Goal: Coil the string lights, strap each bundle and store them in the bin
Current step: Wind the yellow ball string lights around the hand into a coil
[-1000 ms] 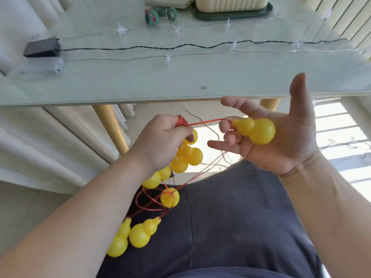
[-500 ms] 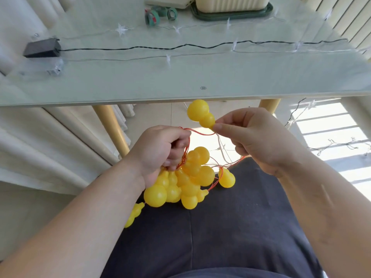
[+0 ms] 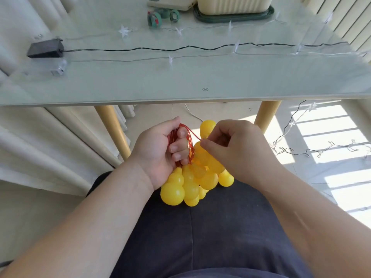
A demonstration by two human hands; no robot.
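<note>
A string of yellow gourd-shaped lights (image 3: 192, 181) on red wire (image 3: 174, 137) hangs bunched over my lap, below the table edge. My left hand (image 3: 160, 149) grips the gathered red wire loops, fingers curled round them. My right hand (image 3: 234, 145) pinches a strand of the red wire just right of the left hand, with one gourd light (image 3: 207, 127) behind its fingers. On the glass table (image 3: 200, 77) lie a black-wired string (image 3: 180, 48) and a clear star-light string (image 3: 170, 59). A cream bin (image 3: 232, 5) stands at the back.
A black battery box (image 3: 45, 50) sits at the table's left. Rolls of strap tape (image 3: 158, 16) lie near the bin, which rests on a green tray (image 3: 234, 16). Yellow table legs (image 3: 112, 129) flank my knees. More light wire (image 3: 321, 149) trails on the floor at right.
My right hand brought the loose gourd light down to the bundle and now pinches the red wire beside my left hand. The hanging lights have gathered into one tight bunch.
</note>
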